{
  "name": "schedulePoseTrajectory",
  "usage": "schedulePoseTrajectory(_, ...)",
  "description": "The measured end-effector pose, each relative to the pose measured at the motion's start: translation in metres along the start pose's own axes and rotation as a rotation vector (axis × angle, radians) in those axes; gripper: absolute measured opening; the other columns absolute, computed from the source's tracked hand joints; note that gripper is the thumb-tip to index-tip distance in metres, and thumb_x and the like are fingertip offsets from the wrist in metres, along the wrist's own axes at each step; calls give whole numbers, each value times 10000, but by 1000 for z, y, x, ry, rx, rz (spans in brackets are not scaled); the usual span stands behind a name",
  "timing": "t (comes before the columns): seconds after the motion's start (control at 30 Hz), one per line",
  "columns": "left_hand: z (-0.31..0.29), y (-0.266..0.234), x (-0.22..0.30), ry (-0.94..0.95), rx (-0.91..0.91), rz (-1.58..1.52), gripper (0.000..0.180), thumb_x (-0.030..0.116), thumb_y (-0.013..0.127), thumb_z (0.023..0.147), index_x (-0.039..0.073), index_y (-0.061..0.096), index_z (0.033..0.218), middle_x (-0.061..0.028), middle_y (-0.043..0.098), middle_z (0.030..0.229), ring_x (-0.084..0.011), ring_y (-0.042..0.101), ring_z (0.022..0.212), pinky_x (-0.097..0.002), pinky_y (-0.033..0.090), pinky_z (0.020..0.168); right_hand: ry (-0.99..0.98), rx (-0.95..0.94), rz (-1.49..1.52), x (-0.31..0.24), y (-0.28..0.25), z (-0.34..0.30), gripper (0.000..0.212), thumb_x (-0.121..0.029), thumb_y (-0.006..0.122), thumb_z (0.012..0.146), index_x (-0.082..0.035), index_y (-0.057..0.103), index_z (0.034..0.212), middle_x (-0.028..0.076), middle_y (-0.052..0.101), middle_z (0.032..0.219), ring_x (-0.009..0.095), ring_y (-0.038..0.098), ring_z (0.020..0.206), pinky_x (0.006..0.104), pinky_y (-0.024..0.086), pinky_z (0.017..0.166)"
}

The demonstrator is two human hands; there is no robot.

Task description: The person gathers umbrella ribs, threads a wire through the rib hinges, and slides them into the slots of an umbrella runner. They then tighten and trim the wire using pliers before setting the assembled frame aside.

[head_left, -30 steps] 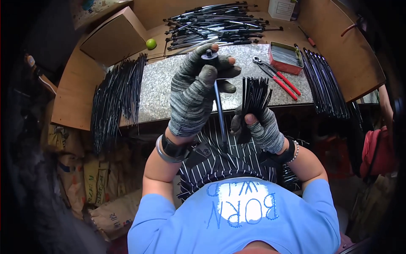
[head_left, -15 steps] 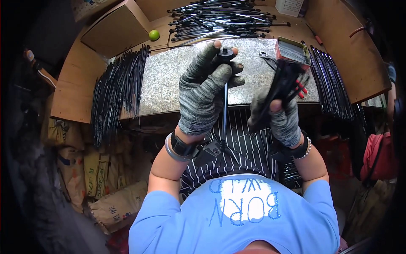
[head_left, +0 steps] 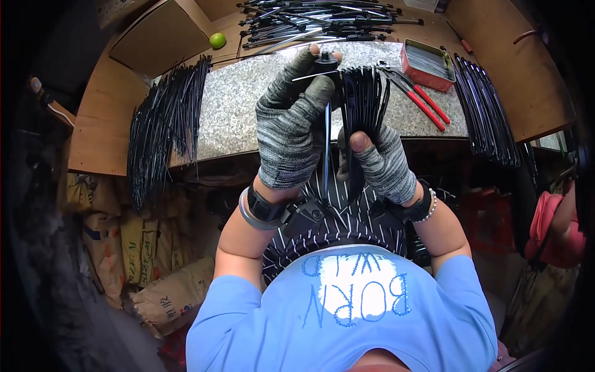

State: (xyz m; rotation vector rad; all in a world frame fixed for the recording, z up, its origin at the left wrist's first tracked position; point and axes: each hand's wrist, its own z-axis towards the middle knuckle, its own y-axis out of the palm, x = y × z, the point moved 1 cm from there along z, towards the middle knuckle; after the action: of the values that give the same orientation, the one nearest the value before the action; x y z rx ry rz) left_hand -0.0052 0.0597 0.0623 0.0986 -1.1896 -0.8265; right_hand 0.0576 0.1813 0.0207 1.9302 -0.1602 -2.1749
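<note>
left hand (head_left: pixel 290 133) is pinching a small black hub (head_left: pixel 325 61) on a thin rod at frame centre-top. right hand (head_left: pixel 381 162) is closing around a fanned bundle of black ribs (head_left: pixel 362 102). light, springy, snag-prone; probably best gripped low, near the gathered ends.

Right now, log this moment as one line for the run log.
left hand: pinches small black hub with rod | right hand: grips bundle of black ribs | both raised over granite top | red pliers on top

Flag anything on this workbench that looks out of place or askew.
One oddity: a small green ball, perhaps a fruit, sits at the bench's far left among black rods. The rod pile at the back lies criss-crossed, unlike the side bundles.
</note>
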Motion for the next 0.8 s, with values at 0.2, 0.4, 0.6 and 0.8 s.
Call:
schedulePoseTrajectory(0.2, 1, 7, 0, -19, 105, 9, 365, 33, 557, 829, 56, 495, 1188, -63, 593, 1041, -123, 558, 941, -260, 449, 841, 33, 39, -45, 2, -4, 3, 336, -352, 528, 862, -18, 557, 868, 16, 557, 630, 57, 540, 522, 192, 454, 465)
schedulePoseTrajectory(0.4, 1, 6, -7, -42, 104, 0, 336, 35, 557, 831, 37, 512, 1164, -71, 588, 1063, -123, 559, 931, -254, 451, 824, 134, 23, -25, -2, -9, 1, 335, -342, 514, 874, -12, 571, 889, 21, 572, 659, 70, 548, 564, 215, 457, 510)
schedulePoseTrajectory(0.6, -3, 14, -15, 13, 110, 13, 317, 47, 559, 834, 17, 517, 1148, -72, 600, 1028, -118, 562, 909, -251, 450, 816, -172, 124, -263, 5, -8, 1, 358, -349, 515, 870, -22, 577, 1000, 44, 614, 777, 133, 577, 741, 263, 452, 661)
schedulePoseTrajectory(0.8, -6, 25, -24, -9, 182, 63, 289, 96, 537, 859, 3, 522, 1132, -73, 606, 993, -121, 567, 883, -245, 457, 796, -385, 221, -331, 20, -8, 2, 337, -320, 486, 886, -25, 580, 1017, 105, 629, 781, 177, 599, 728, 290, 458, 650)
